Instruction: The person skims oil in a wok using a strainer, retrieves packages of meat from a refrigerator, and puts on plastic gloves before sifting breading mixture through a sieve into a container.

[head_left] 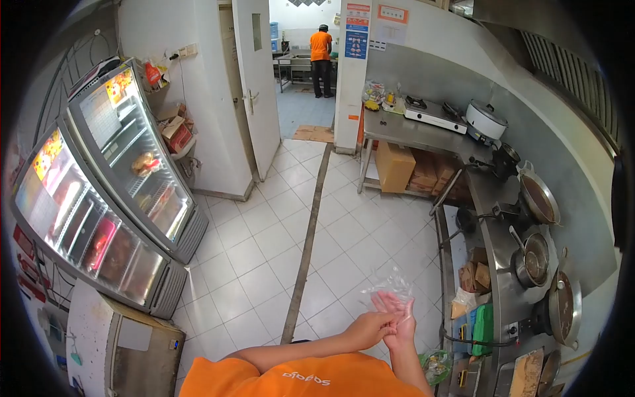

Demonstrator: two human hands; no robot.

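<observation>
My left hand (pixel 377 329) is closed, its fingers pinching at the base of my right palm. My right hand (pixel 399 319) is held palm up with its fingers stretched out. A thin clear plastic glove (pixel 394 281) covers the right fingers and spreads loosely beyond their tips. The pinched edge of the plastic is hard to make out. Both hands are in front of my orange shirt, above the tiled floor.
Two glass-door fridges (pixel 132 159) stand left, near a low white cabinet (pixel 126 344). Right, a steel counter (pixel 493 238) carries several pans, a gas stove (pixel 433 116) and a white cooker (pixel 486 119). Beyond an open door (pixel 256 86), a person in orange (pixel 321 49) faces away.
</observation>
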